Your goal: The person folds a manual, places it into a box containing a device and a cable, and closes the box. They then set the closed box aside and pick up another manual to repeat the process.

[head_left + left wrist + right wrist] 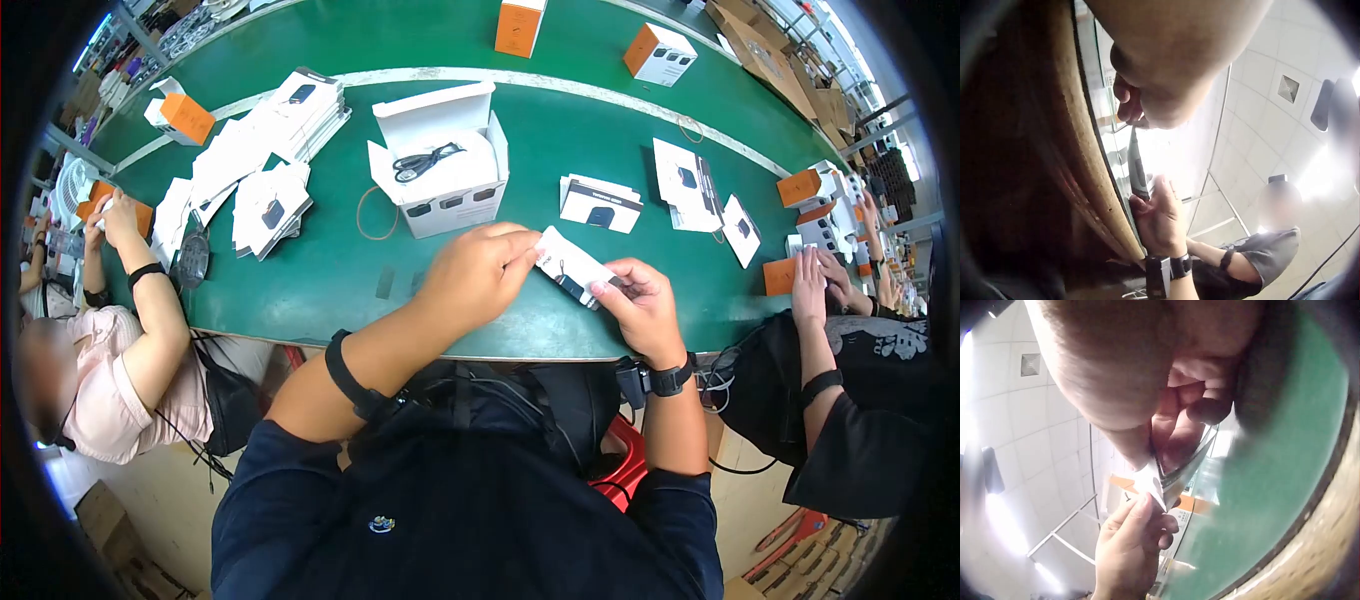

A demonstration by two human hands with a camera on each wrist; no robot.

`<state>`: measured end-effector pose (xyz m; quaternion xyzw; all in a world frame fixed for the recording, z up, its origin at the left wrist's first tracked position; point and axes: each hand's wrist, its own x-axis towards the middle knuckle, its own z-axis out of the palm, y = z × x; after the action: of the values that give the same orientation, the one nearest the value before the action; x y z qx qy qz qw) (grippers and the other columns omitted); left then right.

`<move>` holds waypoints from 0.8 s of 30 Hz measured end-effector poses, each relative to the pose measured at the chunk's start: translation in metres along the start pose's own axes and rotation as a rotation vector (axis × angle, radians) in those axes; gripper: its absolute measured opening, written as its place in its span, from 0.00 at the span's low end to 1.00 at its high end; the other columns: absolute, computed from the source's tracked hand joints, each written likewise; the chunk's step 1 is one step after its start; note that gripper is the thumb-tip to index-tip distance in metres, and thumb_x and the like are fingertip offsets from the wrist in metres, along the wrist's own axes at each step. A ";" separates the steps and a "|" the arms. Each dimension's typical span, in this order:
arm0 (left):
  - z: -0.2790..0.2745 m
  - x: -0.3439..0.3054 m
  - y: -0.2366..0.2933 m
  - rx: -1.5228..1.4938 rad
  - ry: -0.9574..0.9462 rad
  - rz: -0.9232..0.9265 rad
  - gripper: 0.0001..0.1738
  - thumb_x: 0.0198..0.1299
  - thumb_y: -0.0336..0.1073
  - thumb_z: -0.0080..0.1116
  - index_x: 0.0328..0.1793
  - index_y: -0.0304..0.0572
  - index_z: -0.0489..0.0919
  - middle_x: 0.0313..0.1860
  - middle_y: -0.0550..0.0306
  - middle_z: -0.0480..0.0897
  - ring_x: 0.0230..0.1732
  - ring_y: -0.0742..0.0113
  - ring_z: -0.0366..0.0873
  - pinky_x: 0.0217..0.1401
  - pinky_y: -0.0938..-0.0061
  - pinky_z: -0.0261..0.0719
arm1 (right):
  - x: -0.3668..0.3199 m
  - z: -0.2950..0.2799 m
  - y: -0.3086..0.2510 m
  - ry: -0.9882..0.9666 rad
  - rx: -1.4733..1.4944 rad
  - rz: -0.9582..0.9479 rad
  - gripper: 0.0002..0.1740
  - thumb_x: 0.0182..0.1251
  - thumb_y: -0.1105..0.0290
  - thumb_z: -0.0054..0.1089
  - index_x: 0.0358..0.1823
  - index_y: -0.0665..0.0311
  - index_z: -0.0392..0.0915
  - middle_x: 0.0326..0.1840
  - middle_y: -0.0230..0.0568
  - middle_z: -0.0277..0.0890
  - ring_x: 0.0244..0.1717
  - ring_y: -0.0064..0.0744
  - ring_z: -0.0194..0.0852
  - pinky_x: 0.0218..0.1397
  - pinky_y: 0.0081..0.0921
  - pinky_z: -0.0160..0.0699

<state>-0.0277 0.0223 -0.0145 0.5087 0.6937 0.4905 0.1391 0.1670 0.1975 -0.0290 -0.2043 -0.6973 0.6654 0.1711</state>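
Both hands hold a white printed leaflet (572, 262) with a dark device picture, just above the near edge of the green table. My left hand (478, 268) pinches its upper left corner between thumb and fingertips. At its other end, my right hand (645, 305) grips it with the thumb on top. In the right wrist view, the folded leaflet (1163, 487) spreads in a V, with right-hand fingers between its layers. Ahead stands an open white box (455, 212) holding a coiled black cable (428, 162). Small leaflets (600, 204) lie just beyond my right hand.
Stacks of white leaflets (265, 150) lie at left; more white cards (685, 185) lie at right. Rubber bands, including one (378, 215) beside the box, lie on the table (330, 290). Orange-and-white boxes (660, 55) stand farther back. People work on both sides.
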 end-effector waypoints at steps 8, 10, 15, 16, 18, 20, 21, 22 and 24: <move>-0.005 -0.011 0.001 0.321 0.030 0.106 0.09 0.73 0.36 0.63 0.45 0.36 0.85 0.35 0.43 0.85 0.36 0.37 0.82 0.39 0.53 0.79 | -0.005 -0.007 0.000 -0.029 0.017 0.003 0.10 0.73 0.74 0.73 0.34 0.63 0.80 0.31 0.28 0.82 0.32 0.12 0.75 0.37 0.16 0.73; -0.008 -0.014 0.001 0.272 0.036 0.013 0.10 0.77 0.36 0.59 0.46 0.36 0.83 0.32 0.48 0.83 0.31 0.48 0.81 0.36 0.56 0.77 | -0.005 -0.009 0.001 -0.041 0.139 -0.078 0.13 0.73 0.73 0.73 0.31 0.61 0.77 0.29 0.26 0.80 0.31 0.12 0.73 0.35 0.16 0.71; -0.007 -0.018 -0.003 -0.215 -0.064 -0.218 0.12 0.80 0.37 0.57 0.47 0.35 0.83 0.35 0.61 0.81 0.32 0.74 0.75 0.36 0.72 0.74 | -0.003 -0.003 0.001 -0.010 0.068 -0.034 0.15 0.73 0.74 0.73 0.29 0.60 0.75 0.28 0.27 0.80 0.30 0.12 0.73 0.34 0.16 0.71; -0.005 -0.017 -0.004 -0.384 0.004 -0.202 0.12 0.81 0.36 0.58 0.45 0.34 0.83 0.37 0.64 0.80 0.34 0.80 0.73 0.37 0.78 0.73 | -0.002 0.000 0.002 -0.007 0.048 -0.035 0.15 0.73 0.74 0.73 0.29 0.60 0.74 0.28 0.27 0.79 0.29 0.12 0.73 0.34 0.16 0.70; -0.007 -0.018 0.003 -0.350 -0.064 -0.277 0.13 0.78 0.38 0.61 0.44 0.34 0.82 0.34 0.62 0.79 0.32 0.77 0.72 0.37 0.75 0.72 | -0.001 0.002 0.002 -0.003 0.030 -0.032 0.16 0.73 0.74 0.72 0.29 0.59 0.74 0.27 0.27 0.79 0.29 0.12 0.73 0.33 0.16 0.70; -0.007 -0.018 0.002 -0.315 -0.137 -0.350 0.13 0.76 0.39 0.64 0.43 0.35 0.82 0.31 0.59 0.78 0.31 0.73 0.71 0.36 0.72 0.71 | -0.001 0.003 0.003 0.029 0.104 -0.084 0.17 0.74 0.73 0.72 0.28 0.58 0.73 0.25 0.25 0.76 0.27 0.12 0.71 0.32 0.16 0.69; -0.004 -0.017 -0.003 -0.351 -0.148 -0.343 0.13 0.77 0.37 0.64 0.43 0.32 0.84 0.34 0.62 0.79 0.32 0.76 0.72 0.37 0.76 0.71 | -0.001 0.002 0.003 0.033 0.106 -0.080 0.17 0.74 0.73 0.72 0.28 0.58 0.73 0.25 0.25 0.76 0.27 0.12 0.71 0.32 0.16 0.69; -0.002 -0.017 -0.006 -0.387 -0.159 -0.335 0.12 0.77 0.34 0.63 0.43 0.30 0.85 0.38 0.65 0.81 0.34 0.80 0.73 0.39 0.80 0.71 | -0.002 0.000 0.001 0.019 0.152 -0.072 0.18 0.75 0.72 0.71 0.28 0.58 0.72 0.25 0.25 0.75 0.26 0.12 0.70 0.31 0.16 0.69; -0.003 -0.018 -0.006 -0.362 -0.125 -0.290 0.12 0.77 0.34 0.64 0.44 0.29 0.85 0.36 0.65 0.80 0.34 0.80 0.72 0.38 0.80 0.70 | -0.005 -0.001 -0.003 0.012 0.199 -0.063 0.18 0.76 0.71 0.71 0.28 0.57 0.71 0.24 0.24 0.74 0.25 0.12 0.70 0.30 0.16 0.68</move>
<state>-0.0254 0.0061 -0.0239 0.3998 0.6504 0.5493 0.3397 0.1712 0.1956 -0.0259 -0.1681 -0.6328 0.7245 0.2155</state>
